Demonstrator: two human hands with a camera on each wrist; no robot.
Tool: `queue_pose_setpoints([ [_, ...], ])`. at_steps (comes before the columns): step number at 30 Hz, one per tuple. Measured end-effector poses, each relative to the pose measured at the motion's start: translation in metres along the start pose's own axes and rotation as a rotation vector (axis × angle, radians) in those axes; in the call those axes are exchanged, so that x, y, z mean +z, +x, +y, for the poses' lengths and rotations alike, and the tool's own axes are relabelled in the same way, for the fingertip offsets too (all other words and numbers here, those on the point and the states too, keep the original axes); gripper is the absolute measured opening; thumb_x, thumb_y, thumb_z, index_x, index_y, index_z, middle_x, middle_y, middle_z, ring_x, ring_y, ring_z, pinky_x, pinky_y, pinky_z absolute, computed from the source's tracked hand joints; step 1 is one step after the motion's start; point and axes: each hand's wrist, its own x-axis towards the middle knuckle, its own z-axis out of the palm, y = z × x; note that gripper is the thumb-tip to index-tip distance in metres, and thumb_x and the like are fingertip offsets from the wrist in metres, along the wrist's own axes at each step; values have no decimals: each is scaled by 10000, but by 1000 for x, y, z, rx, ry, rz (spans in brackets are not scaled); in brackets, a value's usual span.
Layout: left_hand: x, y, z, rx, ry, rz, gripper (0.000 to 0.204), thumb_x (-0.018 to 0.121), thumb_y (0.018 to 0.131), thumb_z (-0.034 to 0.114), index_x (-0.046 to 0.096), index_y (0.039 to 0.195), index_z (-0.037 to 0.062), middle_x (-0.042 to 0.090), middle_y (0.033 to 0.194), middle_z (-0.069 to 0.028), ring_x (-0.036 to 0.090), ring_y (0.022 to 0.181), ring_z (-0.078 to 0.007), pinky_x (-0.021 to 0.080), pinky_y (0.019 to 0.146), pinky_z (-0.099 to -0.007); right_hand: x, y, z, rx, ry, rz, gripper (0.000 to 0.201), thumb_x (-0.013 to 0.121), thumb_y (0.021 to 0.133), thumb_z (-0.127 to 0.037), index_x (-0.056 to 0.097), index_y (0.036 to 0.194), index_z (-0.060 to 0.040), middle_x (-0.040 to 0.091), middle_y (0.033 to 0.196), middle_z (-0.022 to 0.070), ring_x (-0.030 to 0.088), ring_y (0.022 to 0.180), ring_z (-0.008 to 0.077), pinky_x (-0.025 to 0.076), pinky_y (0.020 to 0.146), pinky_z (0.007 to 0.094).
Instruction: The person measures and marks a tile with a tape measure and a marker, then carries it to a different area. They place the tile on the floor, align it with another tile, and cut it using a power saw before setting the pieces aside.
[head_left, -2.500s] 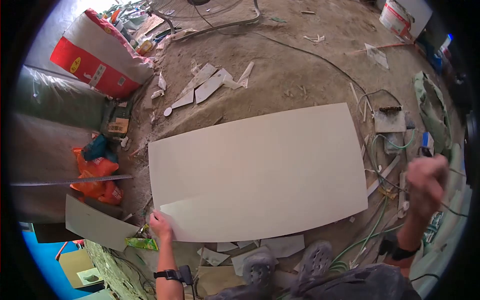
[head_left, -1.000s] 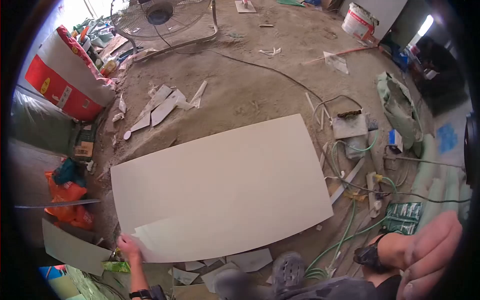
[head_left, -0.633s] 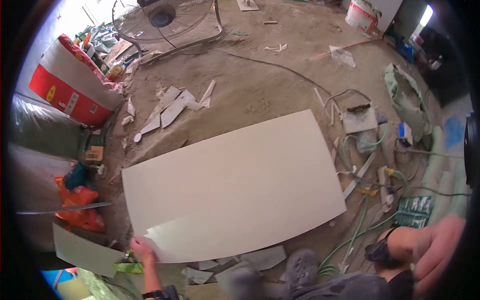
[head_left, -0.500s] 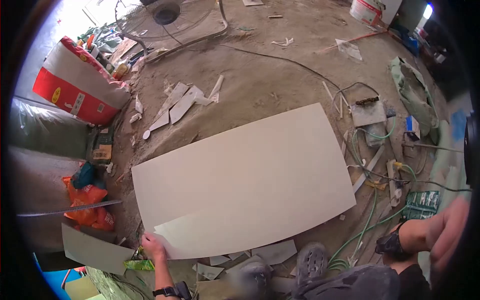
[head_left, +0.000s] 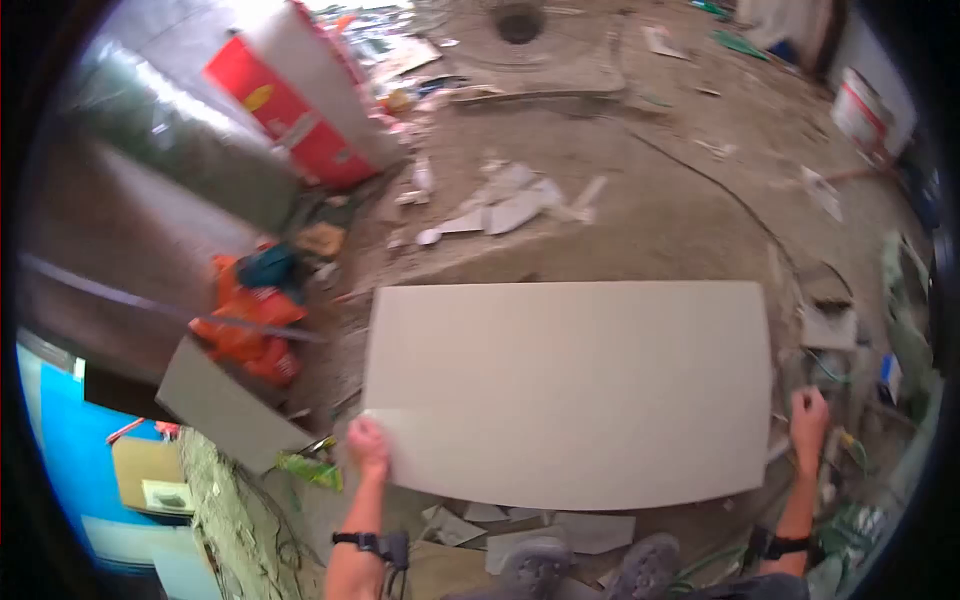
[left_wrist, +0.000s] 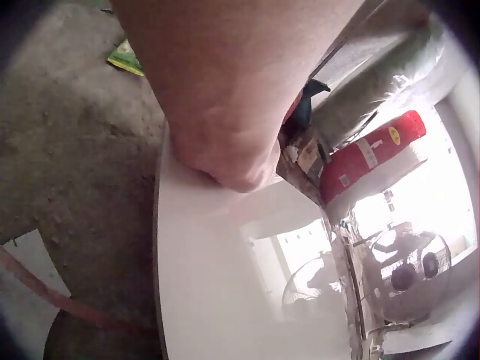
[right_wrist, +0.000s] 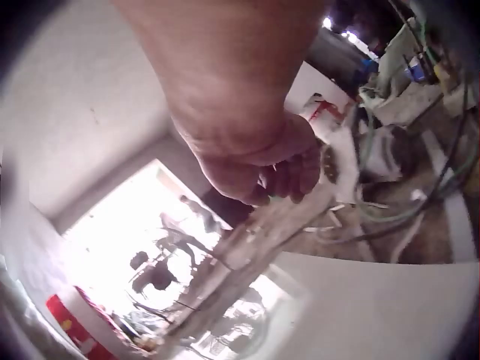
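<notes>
A large white glossy tile (head_left: 570,390) lies flat in front of me in the head view. My left hand (head_left: 369,447) grips its left edge close to the near corner. In the left wrist view this hand (left_wrist: 232,154) sits right at the edge of the shiny surface, its fingertips hidden. Just beyond the tile's right edge is my right hand (head_left: 810,418), fingers curled in. The right wrist view shows that hand (right_wrist: 255,165) above the tile's level, with bent fingers and no held thing visible between them.
Broken tile pieces (head_left: 590,532) lie between the tile and my shoes. A grey offcut (head_left: 232,405) and orange bags (head_left: 240,330) are at left. Farther off are a red-and-white sack (head_left: 300,110), a floor fan (head_left: 520,50), white scraps (head_left: 515,205) and a bucket (head_left: 862,115). Cords run along the right.
My right hand has come from near my right side forward to the tile's right edge. The view has turned left, so the tile looks straighter. My left hand keeps its place at the corner.
</notes>
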Motion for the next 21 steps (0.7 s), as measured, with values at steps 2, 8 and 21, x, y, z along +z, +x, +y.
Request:
queue_pose_setpoints([
  [2, 1, -9, 7, -42, -4, 60, 450, 486, 1064, 422, 670, 958, 26, 719, 957, -263, 684, 918, -479, 516, 785, -577, 23, -9, 33, 106, -70, -127, 371, 600, 1050, -288, 597, 963, 72, 604, 847, 219, 543, 792, 290, 469, 765, 456],
  [8, -18, -37, 38, -143, 82, 66, 477, 446, 1080, 462, 669, 986, 51, 734, 900, -275, 712, 853, -513, 535, 748, -630, 115, 6, 254, 93, -60, -253, 513, 516, 1100, -359, 632, 1397, 43, 635, 1456, 183, 576, 1312, 298, 411, 1144, 399],
  [21, -29, -49, 45, -198, 101, 15, 463, 443, 1080, 448, 668, 988, 55, 729, 921, -298, 705, 882, -525, 537, 772, -642, 121, 13, 206, -120, -214, -223, 420, 529, 1100, -292, 680, 1349, 10, 728, 1271, 200, 675, 1165, 361, 528, 1030, 469],
])
